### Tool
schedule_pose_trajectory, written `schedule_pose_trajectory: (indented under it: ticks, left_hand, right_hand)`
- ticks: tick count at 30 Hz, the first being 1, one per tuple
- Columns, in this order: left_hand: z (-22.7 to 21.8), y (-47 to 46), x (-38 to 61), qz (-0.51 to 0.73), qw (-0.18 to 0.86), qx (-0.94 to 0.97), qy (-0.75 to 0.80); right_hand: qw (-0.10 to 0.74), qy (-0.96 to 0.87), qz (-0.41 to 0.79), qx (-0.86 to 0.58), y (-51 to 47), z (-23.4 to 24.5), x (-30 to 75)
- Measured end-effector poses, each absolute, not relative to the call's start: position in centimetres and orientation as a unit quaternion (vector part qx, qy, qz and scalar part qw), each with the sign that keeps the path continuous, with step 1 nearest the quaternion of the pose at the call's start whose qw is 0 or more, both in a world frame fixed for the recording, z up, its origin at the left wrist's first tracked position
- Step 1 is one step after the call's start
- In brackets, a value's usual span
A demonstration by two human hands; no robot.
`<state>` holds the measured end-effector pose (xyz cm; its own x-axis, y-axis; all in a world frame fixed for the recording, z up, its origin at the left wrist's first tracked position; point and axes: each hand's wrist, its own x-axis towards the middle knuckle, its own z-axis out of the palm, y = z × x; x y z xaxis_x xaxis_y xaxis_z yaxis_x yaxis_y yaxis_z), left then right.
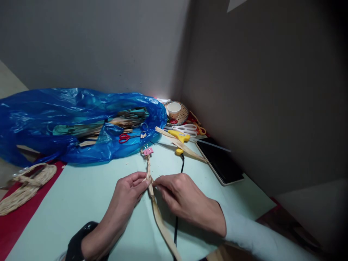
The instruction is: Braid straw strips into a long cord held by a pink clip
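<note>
A narrow braid (148, 165) of pale, dried husk-like strips runs toward me from a pink binder clip (148, 151) that grips its far end. My left hand (129, 188) pinches the braid between thumb and fingertips from the left side. On the right, my right hand (185, 199) has its fingers closed at the strips just beside the braid, its fingertips partly hidden. One long strip (163, 224) trails from between the hands down to the lower edge of view.
Behind lies a blue plastic bag (81, 98) with bundled dried strips (130, 117) and red scissors (125, 137). A yellow glue gun (178, 136), white scissors (186, 128), a tablet (220, 163) and a cup (174, 107) stand right. Woven pieces (24, 194) lie left.
</note>
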<state>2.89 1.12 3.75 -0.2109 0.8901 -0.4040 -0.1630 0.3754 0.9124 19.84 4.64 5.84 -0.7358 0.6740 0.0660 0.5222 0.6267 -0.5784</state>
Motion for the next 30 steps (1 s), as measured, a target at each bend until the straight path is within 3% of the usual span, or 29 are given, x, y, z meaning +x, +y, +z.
schedule_pose_trajectory:
  ticks: [12, 16, 21, 24, 27, 30]
  left_hand:
    - [3.1, 1.2, 2.6, 0.492, 0.540, 0.321, 0.603]
    - [3.3, 0.8, 2.4, 0.477, 0.563, 0.328, 0.589]
    - [3.5, 0.4, 2.3, 0.488, 0.588, 0.294, 0.574]
    - [3.3, 0.3, 2.3, 0.486, 0.594, 0.291, 0.571]
    - [3.4, 0.4, 2.2, 0.485, 0.612, 0.272, 0.563]
    - [3.5, 0.4, 2.3, 0.480, 0.621, 0.260, 0.562]
  right_hand:
    - [0.130, -0.946, 0.136, -0.264, 2.6, 5.3, 18.2]
    - [0.090, -0.969, 0.040, -0.225, 1.7, 4.8, 17.5]
    - [0.099, -0.974, -0.086, -0.184, 1.4, 4.1, 17.3]
    - [0.125, -0.973, 0.025, -0.193, 3.0, 5.3, 17.9]
    - [0.187, -0.919, 0.152, -0.311, 5.6, 6.9, 18.6]
    - [0.147, -0.880, 0.334, -0.304, 7.7, 7.2, 18.7]
